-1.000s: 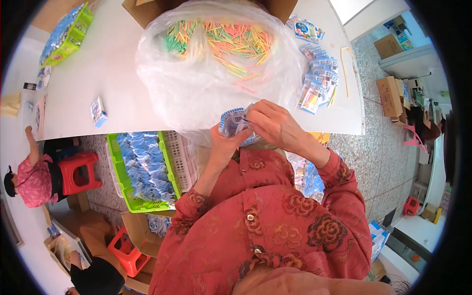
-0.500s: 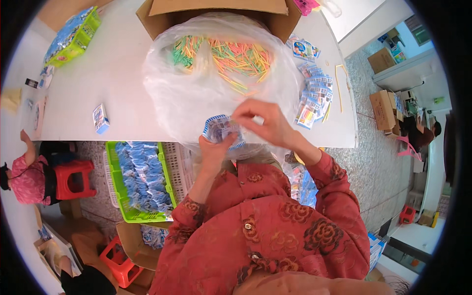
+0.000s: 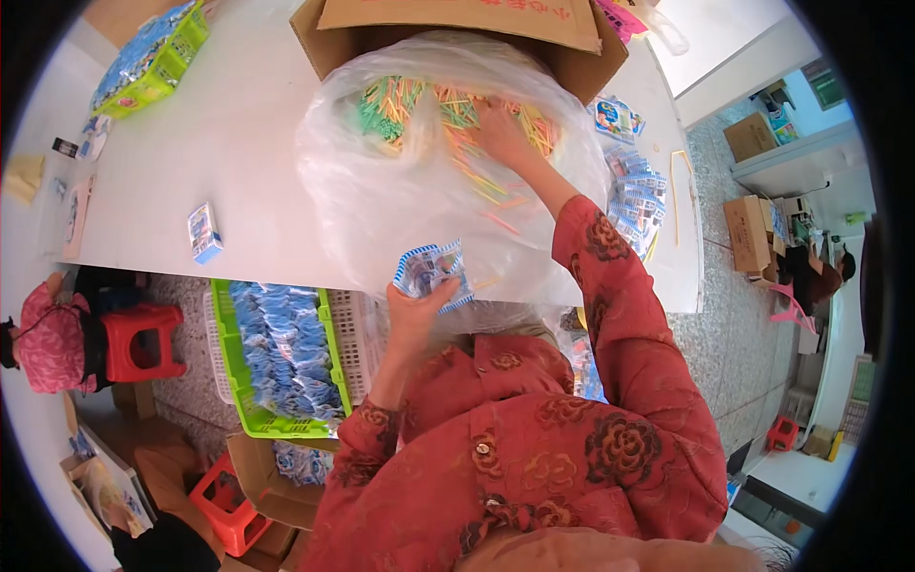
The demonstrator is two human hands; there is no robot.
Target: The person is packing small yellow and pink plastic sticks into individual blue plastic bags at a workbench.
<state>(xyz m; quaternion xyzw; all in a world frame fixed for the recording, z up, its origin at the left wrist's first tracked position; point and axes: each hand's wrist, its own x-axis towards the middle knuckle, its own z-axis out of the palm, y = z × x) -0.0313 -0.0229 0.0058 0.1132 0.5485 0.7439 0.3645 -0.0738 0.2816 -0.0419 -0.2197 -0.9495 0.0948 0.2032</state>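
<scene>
Near the table's front edge my left hand is closed on a small blue-and-white plastic packet with a striped edge. The thumb lies across the packet's front. My right hand is stretched far forward into a heap of thin coloured sticks, green, yellow, orange and pink. Its fingertips are among the sticks and partly hidden, so their grip does not show. The heap lies in a large clear plastic bag spread over the table. A few loose sticks lie on the plastic nearer to me.
A cardboard box stands behind the bag. Fanned packets lie at the right, a small box at the left. Green baskets of blue packets stand at the far left and below the table. Other people sit nearby.
My right hand has moved from beside the packet, forward into the stick heap. The left hand still holds the packet, whose upper edge now shows more fully. The view has shifted slightly.
</scene>
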